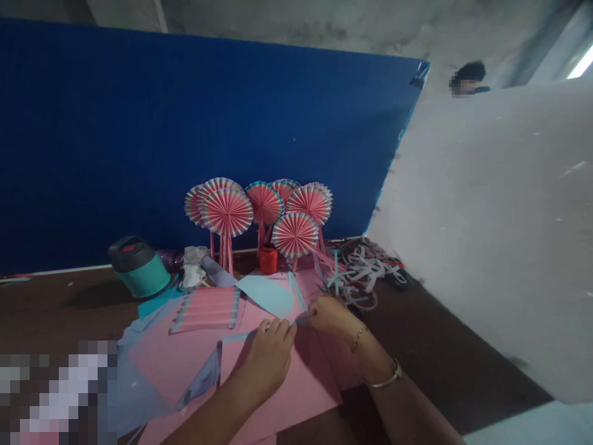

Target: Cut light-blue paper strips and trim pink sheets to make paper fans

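My left hand [273, 355] is closed, its bent fingers pressed together on the top edge of a pink paper sheet [306, 383]. A narrow pale blue paper strip [236, 338] runs along that edge and passes under these fingers. Just to the right, my right hand [334, 318] is closed in a pinch at the far end of the strip; its fingertips are partly hidden. Beyond my hands are a light blue paper piece [269, 295] and a pleated pink sheet [206, 308] with blue-grey ends.
Several round pleated pink paper fans [227, 212] on sticks lean against a blue board [185, 123]. Around them are a red roll [268, 260], a teal jug [141, 272] with a dark lid, and tangled paper strips [364, 269]. A person [469, 79] shows behind the white panel [500, 216].
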{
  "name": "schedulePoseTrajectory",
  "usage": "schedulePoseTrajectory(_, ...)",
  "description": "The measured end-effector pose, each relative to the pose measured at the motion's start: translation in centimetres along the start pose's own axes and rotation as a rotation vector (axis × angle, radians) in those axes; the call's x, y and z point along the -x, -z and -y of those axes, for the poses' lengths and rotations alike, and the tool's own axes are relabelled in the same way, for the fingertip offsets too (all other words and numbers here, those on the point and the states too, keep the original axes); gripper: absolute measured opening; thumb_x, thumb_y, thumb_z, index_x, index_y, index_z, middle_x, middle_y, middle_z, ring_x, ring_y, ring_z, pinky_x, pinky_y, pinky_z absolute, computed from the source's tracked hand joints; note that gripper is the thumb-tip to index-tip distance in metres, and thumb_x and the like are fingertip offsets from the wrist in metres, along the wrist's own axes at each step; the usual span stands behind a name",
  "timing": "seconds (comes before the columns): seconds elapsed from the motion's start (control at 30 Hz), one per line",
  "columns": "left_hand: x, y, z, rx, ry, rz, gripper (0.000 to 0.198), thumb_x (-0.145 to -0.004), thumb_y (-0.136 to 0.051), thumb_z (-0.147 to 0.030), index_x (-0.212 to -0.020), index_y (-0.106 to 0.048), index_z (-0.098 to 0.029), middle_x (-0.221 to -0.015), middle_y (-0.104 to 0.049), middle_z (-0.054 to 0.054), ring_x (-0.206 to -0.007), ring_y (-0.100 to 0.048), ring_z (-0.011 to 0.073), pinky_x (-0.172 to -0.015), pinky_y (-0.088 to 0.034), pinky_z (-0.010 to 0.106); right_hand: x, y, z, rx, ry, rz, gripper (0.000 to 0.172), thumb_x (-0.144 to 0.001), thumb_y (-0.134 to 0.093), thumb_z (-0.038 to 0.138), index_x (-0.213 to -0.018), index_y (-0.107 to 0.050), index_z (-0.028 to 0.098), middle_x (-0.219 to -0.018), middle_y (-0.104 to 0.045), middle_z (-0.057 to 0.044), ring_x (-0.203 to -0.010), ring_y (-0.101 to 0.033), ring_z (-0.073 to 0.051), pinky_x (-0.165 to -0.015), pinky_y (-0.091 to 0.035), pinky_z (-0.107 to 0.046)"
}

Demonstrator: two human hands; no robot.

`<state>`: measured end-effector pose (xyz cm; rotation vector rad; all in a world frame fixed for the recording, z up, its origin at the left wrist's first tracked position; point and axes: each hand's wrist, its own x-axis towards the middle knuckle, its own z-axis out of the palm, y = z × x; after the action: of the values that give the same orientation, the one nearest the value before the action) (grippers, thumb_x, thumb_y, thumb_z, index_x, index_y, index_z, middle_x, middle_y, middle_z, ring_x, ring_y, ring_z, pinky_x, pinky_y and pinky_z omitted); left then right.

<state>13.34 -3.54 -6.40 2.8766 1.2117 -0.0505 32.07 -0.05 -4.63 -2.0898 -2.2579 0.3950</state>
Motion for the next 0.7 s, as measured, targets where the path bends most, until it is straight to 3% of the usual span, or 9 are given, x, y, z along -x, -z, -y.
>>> schedulePoseTrajectory(0.1, 0.1, 0.1, 0.0, -0.015, 0.005, 0.008, 0.048, -0.091, -0.041, -0.017, -0.139, -0.045, -0.014, -0.122, -0.058, 0.013, -0.109, -0.052, 0.028, -0.093, -0.039, 0.044, 0.3, 0.8, 0.8, 0.06, -0.055, 0.012, 0.032, -0.078, -0.058, 0.041, -0.066, -0.074, 0.015, -0.073, -0.073, -0.013, -0.074, -0.064, -0.022, -0.065, -0.041, -0.028)
schedulePoseTrajectory(0.17, 0.2, 0.0, 0.0, -0.014, 0.007, -0.008, 0.048, -0.091, -0.04, -0.017, -0.139, -0.044, -0.015, -0.122, -0.058, 0.013, -0.109, -0.052, 0.0279, -0.093, -0.038, 0.044, 0.5, 1.0, 0.9, 0.051, -0.074, 0.02, 0.033, -0.078, -0.059, 0.041, -0.065, -0.073, 0.014, -0.072, -0.072, -0.014, -0.072, -0.064, -0.023, -0.064, -0.04, -0.029)
schedulePoseTrajectory(0.33, 0.4, -0.1, 0.0, 0.032, 0.001, -0.027, 0.051, -0.09, -0.041, -0.016, -0.141, -0.043, -0.016, -0.121, -0.058, 0.013, -0.108, -0.051, 0.0284, -0.093, -0.039, 0.046, 0.2, 0.6, -0.8, -0.085, -0.038, 0.061, 0.03, -0.077, -0.059, 0.032, -0.053, -0.065, 0.014, -0.049, -0.055, -0.001, -0.051, -0.045, -0.01, -0.049, -0.028, -0.024)
schedulePoseTrajectory(0.43, 0.5, -0.2, 0.0, 0.047, 0.004, -0.044, 0.051, -0.09, -0.041, -0.016, -0.141, -0.043, -0.016, -0.124, -0.057, 0.013, -0.111, -0.05, 0.0282, -0.097, -0.037, 0.046, -0.3, 0.0, -1.9, -0.241, -0.031, 0.042, 0.035, -0.077, -0.059, 0.038, -0.05, -0.058, 0.015, -0.046, -0.04, 0.005, -0.049, -0.034, -0.008, -0.047, -0.022, -0.023)
schedulePoseTrajectory(0.53, 0.5, -0.2, 0.0, 0.064, 0.017, -0.044, 0.052, -0.089, -0.041, -0.015, -0.141, -0.043, -0.016, -0.127, -0.056, 0.013, -0.112, -0.049, 0.0284, -0.099, -0.036, 0.046, -0.7, -0.8, -2.3, -0.314, -0.009, -0.004, 0.041, -0.074, -0.061, 0.045, -0.047, -0.053, 0.015, -0.046, -0.032, 0.006, -0.05, -0.03, -0.008, -0.047, -0.02, -0.023)
schedulePoseTrajectory(0.7, 0.7, -0.3, 0.0, 0.076, 0.025, -0.095, 0.053, -0.086, -0.042, -0.011, -0.138, -0.047, -0.016, -0.124, -0.059, 0.012, -0.11, -0.052, 0.0272, -0.098, -0.037, 0.044, -1.3, -2.0, -2.0, -0.388, 0.044, -0.029, 0.026, -0.065, -0.067, 0.032, -0.05, -0.056, 0.014, -0.047, -0.035, 0.007, -0.051, -0.033, -0.008, -0.047, -0.021, -0.022)
